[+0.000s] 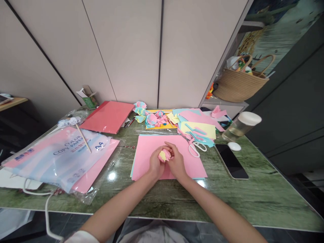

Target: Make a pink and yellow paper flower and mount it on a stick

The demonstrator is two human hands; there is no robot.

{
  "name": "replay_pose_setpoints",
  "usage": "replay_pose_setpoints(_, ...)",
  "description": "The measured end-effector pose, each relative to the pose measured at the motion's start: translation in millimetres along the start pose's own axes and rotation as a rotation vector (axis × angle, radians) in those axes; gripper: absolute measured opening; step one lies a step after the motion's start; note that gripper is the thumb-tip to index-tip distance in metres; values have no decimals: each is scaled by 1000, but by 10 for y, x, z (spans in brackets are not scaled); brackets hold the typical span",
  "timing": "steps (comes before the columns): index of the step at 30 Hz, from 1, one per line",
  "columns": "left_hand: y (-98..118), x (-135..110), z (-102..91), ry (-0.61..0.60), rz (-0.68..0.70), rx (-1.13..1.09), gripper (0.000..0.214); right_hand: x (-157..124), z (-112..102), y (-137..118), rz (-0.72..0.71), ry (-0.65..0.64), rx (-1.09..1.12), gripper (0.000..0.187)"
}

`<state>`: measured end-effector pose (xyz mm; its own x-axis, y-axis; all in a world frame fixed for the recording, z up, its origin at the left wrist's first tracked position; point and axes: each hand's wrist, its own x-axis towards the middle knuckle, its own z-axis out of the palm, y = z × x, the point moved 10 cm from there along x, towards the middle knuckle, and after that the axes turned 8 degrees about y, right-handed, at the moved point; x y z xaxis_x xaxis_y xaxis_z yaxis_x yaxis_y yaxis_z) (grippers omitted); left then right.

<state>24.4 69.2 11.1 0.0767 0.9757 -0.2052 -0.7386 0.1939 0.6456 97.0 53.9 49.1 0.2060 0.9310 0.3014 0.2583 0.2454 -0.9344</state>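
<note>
At far left, a pack (73,158) of A4 copy paper lies on the table (118,199) with a stick (83,138) across it; behind that is a red folder (107,116). Further right, past some wires (157,132), paper blooms (152,119) sit in a cluster at the back.

In the middle, the left hand (156,162) curls round the left side of a pink-and-yellow flower (165,155), its fingers bent in, some tips hidden. The flower sits between the 2 palms, above a stack of sheets (145,168), and looks roundish, with no clear long axis. The right hand (177,162) holds it from the right, fingers arched over its far side; neither hand is plainly nearer, as both seem to touch it.

Just right are scissors (194,151), then a phone (231,161), a white lid (234,146) and a bottle (238,128).
</note>
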Motion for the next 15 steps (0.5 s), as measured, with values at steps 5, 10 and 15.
replay_pose_setpoints(5, -38, 20, 13, -9, -42, -17, 20, 28, -24, 24, 15, 8, -13, 55)
replay_pose_setpoints(10, -145, 69, 13, -14, -184, -125, 19, 64, -67, 96, 51, 13, -55, 67)
replay_pose_setpoints(15, -143, 89, -31, 13, -219, -189, 18, 38, -6, 118, 45, -24, -40, 62)
